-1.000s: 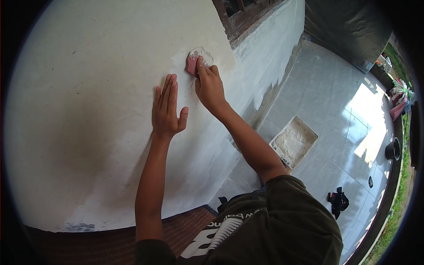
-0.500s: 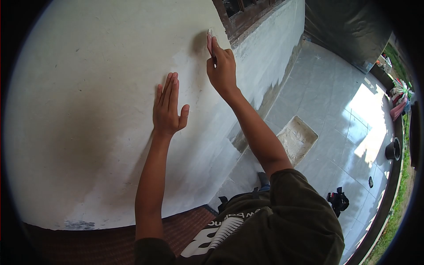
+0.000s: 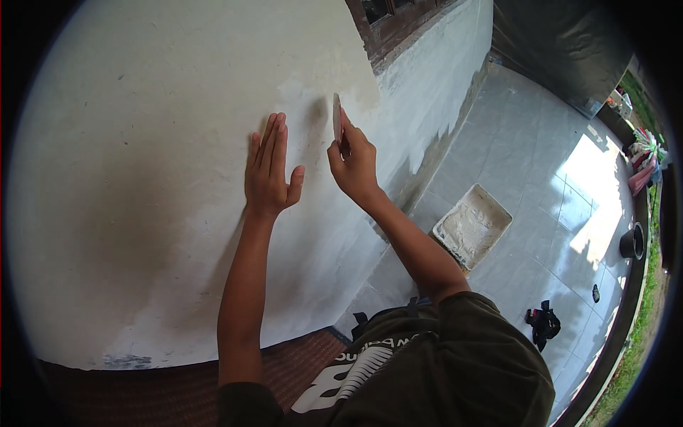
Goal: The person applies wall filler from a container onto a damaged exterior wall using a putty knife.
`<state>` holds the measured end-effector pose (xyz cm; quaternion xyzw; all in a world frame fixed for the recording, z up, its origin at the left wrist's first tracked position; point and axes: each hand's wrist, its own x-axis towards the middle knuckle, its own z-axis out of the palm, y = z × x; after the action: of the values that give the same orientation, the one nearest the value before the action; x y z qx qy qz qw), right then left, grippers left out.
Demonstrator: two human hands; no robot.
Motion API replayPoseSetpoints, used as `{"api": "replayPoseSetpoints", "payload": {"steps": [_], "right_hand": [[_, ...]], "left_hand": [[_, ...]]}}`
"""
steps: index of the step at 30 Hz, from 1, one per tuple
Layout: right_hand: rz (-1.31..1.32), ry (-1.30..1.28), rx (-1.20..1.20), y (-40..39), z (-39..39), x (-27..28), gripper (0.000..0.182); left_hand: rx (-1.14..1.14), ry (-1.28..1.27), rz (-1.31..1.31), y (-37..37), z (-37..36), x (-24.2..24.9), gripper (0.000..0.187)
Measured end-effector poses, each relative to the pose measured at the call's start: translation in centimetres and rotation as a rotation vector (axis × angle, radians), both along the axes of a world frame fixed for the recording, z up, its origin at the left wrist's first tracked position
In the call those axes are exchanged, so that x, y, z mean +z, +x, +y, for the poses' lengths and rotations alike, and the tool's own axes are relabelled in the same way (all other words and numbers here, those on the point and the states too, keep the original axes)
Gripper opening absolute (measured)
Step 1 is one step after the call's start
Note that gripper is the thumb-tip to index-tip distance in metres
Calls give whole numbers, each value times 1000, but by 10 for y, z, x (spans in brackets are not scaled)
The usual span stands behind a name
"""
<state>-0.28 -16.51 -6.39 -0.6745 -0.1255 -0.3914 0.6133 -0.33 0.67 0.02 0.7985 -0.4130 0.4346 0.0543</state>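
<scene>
1. My left hand (image 3: 270,171) lies open and flat on the white wall (image 3: 142,142), fingers together pointing up, just left of centre frame. It holds nothing.
2. Just right of it, my right hand (image 3: 352,164) grips one thin scraper blade (image 3: 336,117), seen edge-on, its edge at or near the fresher white patch on the wall below the dark window frame (image 3: 384,21).
3. To work this well, I judge the blade should lie at a shallow angle with even pressure, while the flat hand steadies me.
4. Right of my arm, on the tiled floor (image 3: 541,142), sits one tray (image 3: 473,226) smeared with pale filler.
5. Further right lie one dark bundle (image 3: 544,324) and one black pot (image 3: 632,242).
</scene>
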Motion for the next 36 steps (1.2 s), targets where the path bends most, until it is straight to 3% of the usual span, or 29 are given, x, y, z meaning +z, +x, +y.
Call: {"api": "replayPoseSetpoints", "payload": {"steps": [5, 8, 12, 16, 18, 24, 27, 32, 34, 36], "right_hand": [[-141, -111, -309, 60, -27, 40, 59], [-160, -241, -348, 84, -23, 44, 60], [-59, -301, -182, 48, 9, 7, 69], [88, -152, 167, -34, 24, -30, 69], [81, -93, 186, -36, 22, -24, 67], [-115, -77, -164, 26, -10, 36, 63], [-242, -200, -320, 55, -3, 32, 62], [-184, -344, -178, 11, 39, -19, 66], [-77, -195, 10, -21, 42, -40, 64], [196, -48, 100, -49, 30, -48, 53]], "left_hand": [[4, 4, 14, -1, 0, -1, 61], [5, 14, 27, 0, 1, -2, 62], [2, 2, 35, -1, 0, -1, 61], [2, 6, 22, 1, 1, -1, 61], [4, 12, 26, -1, 0, 0, 61], [7, 13, 33, -1, 0, 0, 61], [23, 17, 26, -1, -1, 0, 61], [-4, -15, 4, 3, -1, -1, 62], [-7, -28, 9, 1, 0, 2, 62], [-50, -19, 46, -2, -1, 4, 63]]}}
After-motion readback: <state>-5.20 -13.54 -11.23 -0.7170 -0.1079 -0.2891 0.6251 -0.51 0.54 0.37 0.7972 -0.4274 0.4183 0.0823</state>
